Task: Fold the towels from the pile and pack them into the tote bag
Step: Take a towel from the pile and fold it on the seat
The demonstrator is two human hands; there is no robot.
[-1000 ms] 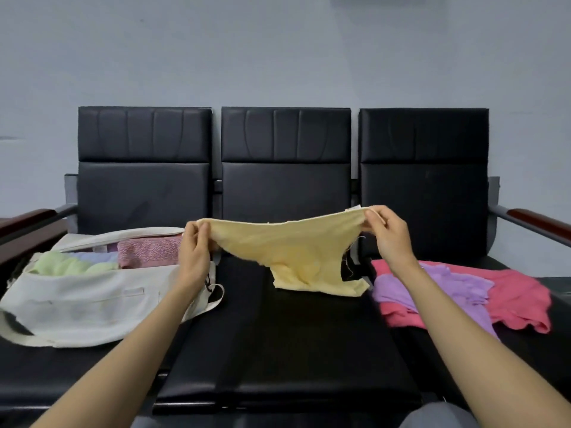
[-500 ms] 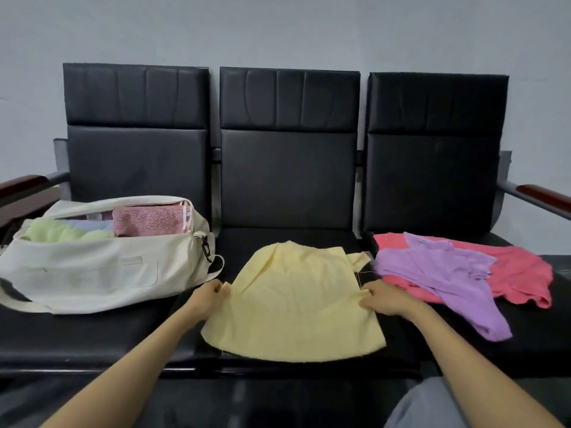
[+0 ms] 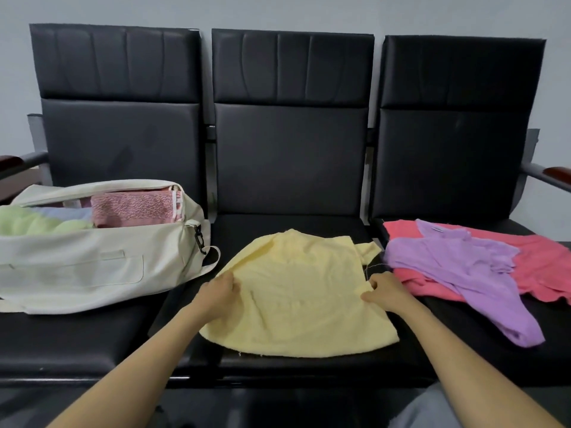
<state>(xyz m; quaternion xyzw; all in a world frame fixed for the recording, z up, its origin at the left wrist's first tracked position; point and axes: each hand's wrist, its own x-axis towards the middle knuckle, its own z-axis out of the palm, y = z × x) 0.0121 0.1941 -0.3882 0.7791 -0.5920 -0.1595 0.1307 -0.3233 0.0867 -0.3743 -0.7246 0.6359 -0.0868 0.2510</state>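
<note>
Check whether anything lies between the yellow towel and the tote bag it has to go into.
Nothing visible lies between them: only bare black seat separates the yellow towel from the tote bag beside it. The bag's opening gapes, though a pink towel and a green towel already fill much of it.

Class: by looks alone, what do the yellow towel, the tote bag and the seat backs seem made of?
Yellow towel: soft matte cloth, probably terry; loose threads at its edge. Tote bag: cream fabric, likely canvas; stitched seams, matte. Seat backs: black leather or imitation; faint sheen, creases.
</note>
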